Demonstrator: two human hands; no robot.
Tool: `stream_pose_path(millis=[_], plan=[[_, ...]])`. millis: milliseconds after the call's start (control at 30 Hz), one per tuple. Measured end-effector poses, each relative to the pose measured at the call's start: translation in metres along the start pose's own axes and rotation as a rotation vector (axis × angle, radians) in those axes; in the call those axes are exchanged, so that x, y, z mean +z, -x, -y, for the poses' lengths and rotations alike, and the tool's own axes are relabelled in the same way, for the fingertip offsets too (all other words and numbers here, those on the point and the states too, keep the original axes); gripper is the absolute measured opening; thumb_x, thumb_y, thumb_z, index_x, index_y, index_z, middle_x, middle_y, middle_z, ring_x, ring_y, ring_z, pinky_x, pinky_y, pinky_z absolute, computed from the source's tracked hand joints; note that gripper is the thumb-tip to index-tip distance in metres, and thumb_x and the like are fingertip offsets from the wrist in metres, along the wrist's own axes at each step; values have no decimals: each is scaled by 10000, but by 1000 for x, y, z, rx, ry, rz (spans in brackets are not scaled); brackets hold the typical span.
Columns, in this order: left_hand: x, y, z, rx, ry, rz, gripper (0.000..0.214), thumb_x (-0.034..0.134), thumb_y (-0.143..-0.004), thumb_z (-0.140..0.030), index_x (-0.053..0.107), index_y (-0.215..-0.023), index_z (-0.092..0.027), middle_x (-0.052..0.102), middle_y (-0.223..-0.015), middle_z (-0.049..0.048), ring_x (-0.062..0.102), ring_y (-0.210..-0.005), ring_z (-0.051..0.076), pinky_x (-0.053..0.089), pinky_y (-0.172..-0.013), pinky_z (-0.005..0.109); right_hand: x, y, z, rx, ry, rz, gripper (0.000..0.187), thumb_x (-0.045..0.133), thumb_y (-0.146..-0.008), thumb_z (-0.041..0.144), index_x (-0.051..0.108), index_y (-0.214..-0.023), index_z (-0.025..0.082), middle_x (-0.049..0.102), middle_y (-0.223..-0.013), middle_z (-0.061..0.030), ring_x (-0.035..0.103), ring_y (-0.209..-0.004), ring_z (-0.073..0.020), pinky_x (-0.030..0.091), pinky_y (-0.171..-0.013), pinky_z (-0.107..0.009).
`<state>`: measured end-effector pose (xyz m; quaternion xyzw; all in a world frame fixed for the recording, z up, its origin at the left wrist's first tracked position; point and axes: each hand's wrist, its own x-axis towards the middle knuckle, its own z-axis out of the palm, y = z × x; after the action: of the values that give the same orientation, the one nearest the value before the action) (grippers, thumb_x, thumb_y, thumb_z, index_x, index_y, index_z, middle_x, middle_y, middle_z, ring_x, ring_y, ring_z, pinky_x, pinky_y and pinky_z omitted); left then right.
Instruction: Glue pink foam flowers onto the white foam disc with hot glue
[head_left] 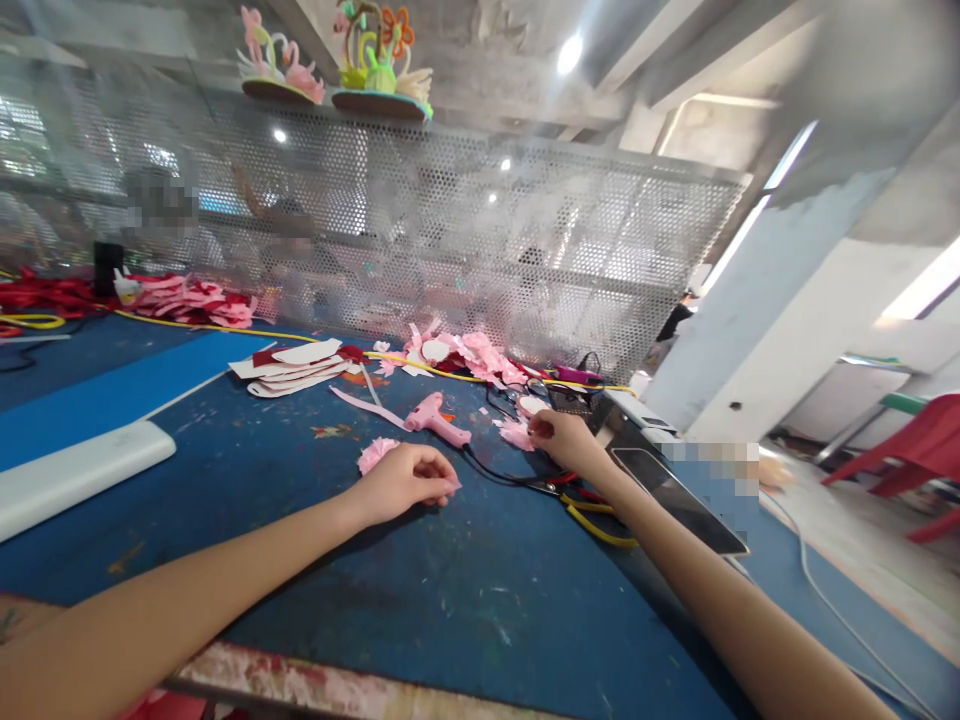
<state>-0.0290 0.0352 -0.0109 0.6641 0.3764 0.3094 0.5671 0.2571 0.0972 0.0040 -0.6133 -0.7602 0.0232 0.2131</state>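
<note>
My left hand (405,480) rests on the blue table (450,590), fingers curled around a small pink felt flower (375,453). My right hand (564,438) reaches farther out, its fingers pinching a pink felt piece (516,432) beside a heap of pink petals (472,355). Between the hands lies a pink glue gun (437,419) on its side, its black cord running toward the right hand.
Yellow-handled pliers and red scissors (585,500) lie under my right forearm. A dark tablet (675,495) sits at the right edge. White and red felt cutouts (292,365) are stacked behind. A white block (75,470) lies left. A perforated metal screen (480,230) backs the table; a person sits behind it.
</note>
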Motion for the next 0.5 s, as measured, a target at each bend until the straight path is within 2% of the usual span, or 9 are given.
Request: stream_pose_path(millis=[167, 333, 433, 500], plan=[[0, 0, 0, -9, 19, 1, 174, 662, -669, -282, 605, -739, -133, 630, -619, 13, 603, -609, 123, 472, -636, 247, -4, -3, -14, 56, -155, 66, 147, 558, -710, 221, 663, -789, 155, 699, -772, -47, 638, -722, -176, 467, -671, -273], [0, 0, -1, -11, 27, 6, 177, 665, -663, -285, 605, -736, -134, 629, -617, 12, 605, -609, 125, 476, -643, 255, -9, -2, -26, 105, -254, 93, 237, 525, -761, 300, 671, -848, 135, 709, -789, -61, 651, -705, -176, 483, -571, -261], [1, 0, -2, -23, 33, -7, 176, 673, -655, -280, 607, -731, -135, 630, -616, 10, 605, -613, 127, 477, -649, 257, -12, 0, -29, 143, -217, 19, 265, 526, -754, 326, 672, -849, 127, 693, -729, -67, 630, -648, -180, 455, -517, -262], [1, 0, -3, -32, 28, -16, 175, 674, -655, -278, 616, -732, -132, 636, -621, 15, 605, -615, 129, 478, -650, 257, -14, 1, -26, 158, -158, -71, 265, 508, -754, 322, 661, -841, 124, 680, -726, -76, 614, -651, -190, 447, -541, -284]])
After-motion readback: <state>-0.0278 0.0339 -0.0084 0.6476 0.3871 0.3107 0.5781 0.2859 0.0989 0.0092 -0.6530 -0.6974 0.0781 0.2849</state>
